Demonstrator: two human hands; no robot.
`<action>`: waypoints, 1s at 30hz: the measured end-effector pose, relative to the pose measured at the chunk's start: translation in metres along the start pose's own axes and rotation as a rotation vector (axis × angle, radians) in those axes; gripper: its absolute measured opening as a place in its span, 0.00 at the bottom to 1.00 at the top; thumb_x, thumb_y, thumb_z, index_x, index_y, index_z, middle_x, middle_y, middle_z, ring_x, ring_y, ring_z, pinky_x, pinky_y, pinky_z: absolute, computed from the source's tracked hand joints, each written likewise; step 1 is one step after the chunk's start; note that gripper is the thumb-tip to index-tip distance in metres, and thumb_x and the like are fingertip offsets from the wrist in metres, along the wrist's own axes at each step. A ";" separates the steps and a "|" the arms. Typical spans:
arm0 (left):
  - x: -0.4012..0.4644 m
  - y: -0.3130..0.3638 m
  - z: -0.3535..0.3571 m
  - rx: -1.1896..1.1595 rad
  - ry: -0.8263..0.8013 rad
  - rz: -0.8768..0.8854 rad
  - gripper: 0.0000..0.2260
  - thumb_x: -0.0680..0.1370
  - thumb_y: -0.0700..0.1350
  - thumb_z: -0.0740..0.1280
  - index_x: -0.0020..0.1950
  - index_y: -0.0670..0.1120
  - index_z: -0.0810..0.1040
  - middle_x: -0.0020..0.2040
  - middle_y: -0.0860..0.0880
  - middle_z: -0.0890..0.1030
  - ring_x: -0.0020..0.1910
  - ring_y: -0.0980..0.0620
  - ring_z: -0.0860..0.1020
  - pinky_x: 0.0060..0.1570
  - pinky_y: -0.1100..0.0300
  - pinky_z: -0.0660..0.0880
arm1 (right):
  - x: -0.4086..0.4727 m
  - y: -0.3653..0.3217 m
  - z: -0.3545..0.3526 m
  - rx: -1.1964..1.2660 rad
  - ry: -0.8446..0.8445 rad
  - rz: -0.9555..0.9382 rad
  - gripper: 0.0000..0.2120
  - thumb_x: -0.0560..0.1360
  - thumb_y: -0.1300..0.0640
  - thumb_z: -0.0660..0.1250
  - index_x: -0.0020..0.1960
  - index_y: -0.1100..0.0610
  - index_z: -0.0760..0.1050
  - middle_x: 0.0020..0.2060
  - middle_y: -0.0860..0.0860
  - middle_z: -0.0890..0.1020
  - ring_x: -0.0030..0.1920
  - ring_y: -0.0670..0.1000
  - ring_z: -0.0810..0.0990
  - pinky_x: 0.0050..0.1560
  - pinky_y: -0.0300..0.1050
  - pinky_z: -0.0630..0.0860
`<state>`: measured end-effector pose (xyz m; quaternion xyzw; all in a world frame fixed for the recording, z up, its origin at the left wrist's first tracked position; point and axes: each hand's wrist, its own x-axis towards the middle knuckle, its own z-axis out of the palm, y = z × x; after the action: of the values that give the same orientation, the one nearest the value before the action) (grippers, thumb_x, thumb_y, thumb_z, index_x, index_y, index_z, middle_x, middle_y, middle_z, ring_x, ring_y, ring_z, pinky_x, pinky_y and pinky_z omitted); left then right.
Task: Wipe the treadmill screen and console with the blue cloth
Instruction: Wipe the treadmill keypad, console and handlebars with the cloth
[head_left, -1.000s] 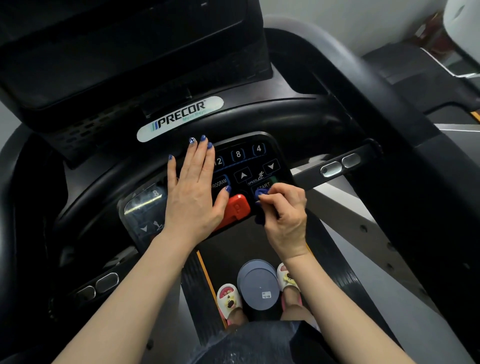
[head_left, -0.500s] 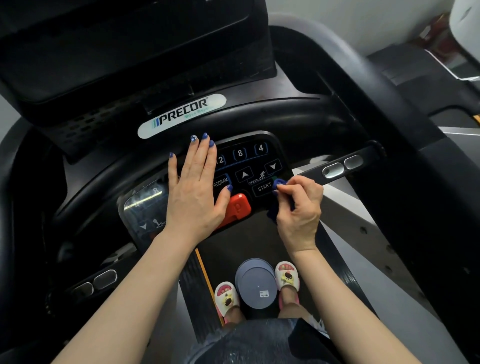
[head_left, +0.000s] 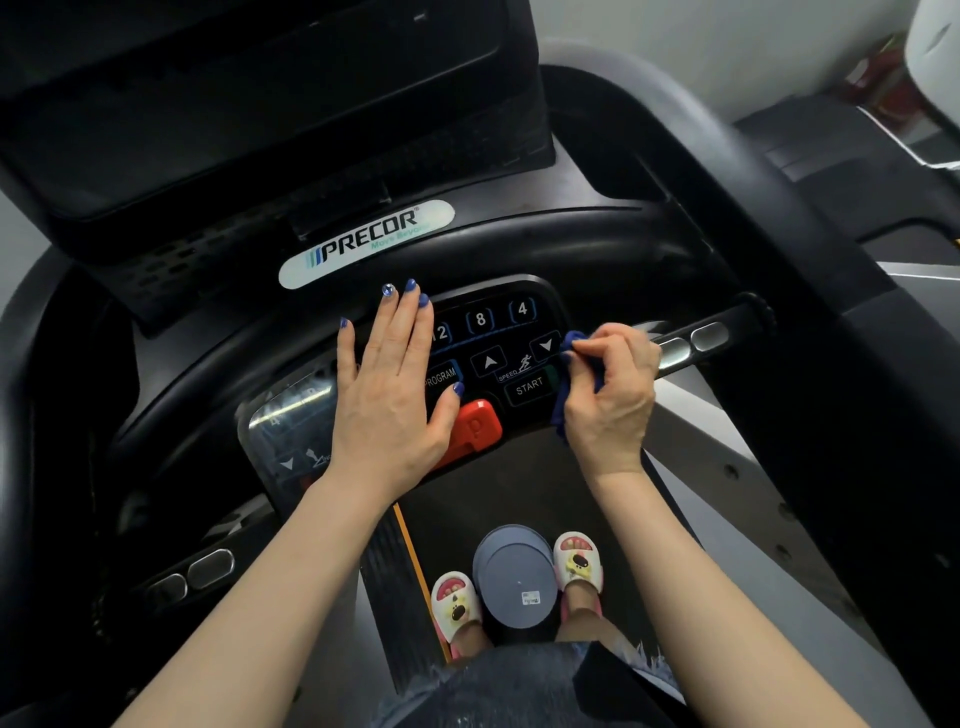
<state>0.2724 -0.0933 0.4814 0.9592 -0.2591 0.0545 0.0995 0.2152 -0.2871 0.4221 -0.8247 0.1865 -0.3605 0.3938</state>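
At console (head_left: 519, 338) R edge: right hand (head_left: 610, 395) pinches blue cloth (head_left: 571, 343), grip tight.

Treadmill console (head_left: 519, 291) with two hands and a cloth on it

The left hand (head_left: 387, 395) lies flat on the button panel, its thumb tip just beside the red stop button (head_left: 475, 428). The right hand (head_left: 613, 389) pinches the blue cloth (head_left: 571, 340) against the panel's right edge, beside the down-arrow key (head_left: 545, 344) and START (head_left: 529, 385).

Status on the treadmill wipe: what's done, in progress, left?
Done: nothing provable; wiped areas look no different. In hand: right hand pinches the blue cloth at the keypad right edge, left hand flat on it. Left: screen up top looks untouched.
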 end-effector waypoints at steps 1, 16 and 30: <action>0.000 0.000 0.000 -0.001 -0.001 -0.002 0.35 0.78 0.56 0.58 0.81 0.43 0.54 0.82 0.47 0.51 0.81 0.51 0.45 0.78 0.47 0.36 | 0.002 -0.001 0.001 -0.001 -0.015 -0.010 0.02 0.74 0.66 0.70 0.44 0.63 0.77 0.48 0.57 0.78 0.50 0.55 0.73 0.51 0.51 0.74; 0.000 0.006 -0.003 -0.011 -0.012 -0.043 0.34 0.78 0.55 0.58 0.81 0.43 0.55 0.82 0.47 0.52 0.81 0.51 0.46 0.78 0.49 0.36 | 0.017 -0.004 0.004 0.021 -0.117 -0.176 0.04 0.75 0.63 0.68 0.43 0.64 0.78 0.48 0.57 0.78 0.49 0.54 0.72 0.48 0.54 0.73; 0.000 0.006 -0.009 -0.036 -0.070 -0.061 0.35 0.78 0.54 0.59 0.82 0.45 0.52 0.82 0.50 0.49 0.81 0.53 0.45 0.78 0.51 0.35 | 0.045 -0.013 0.016 0.062 -0.164 -0.270 0.04 0.76 0.63 0.69 0.49 0.64 0.80 0.49 0.58 0.79 0.51 0.54 0.74 0.53 0.49 0.73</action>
<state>0.2693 -0.0967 0.4908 0.9659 -0.2341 0.0133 0.1094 0.2571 -0.2975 0.4455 -0.8564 0.0297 -0.3473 0.3809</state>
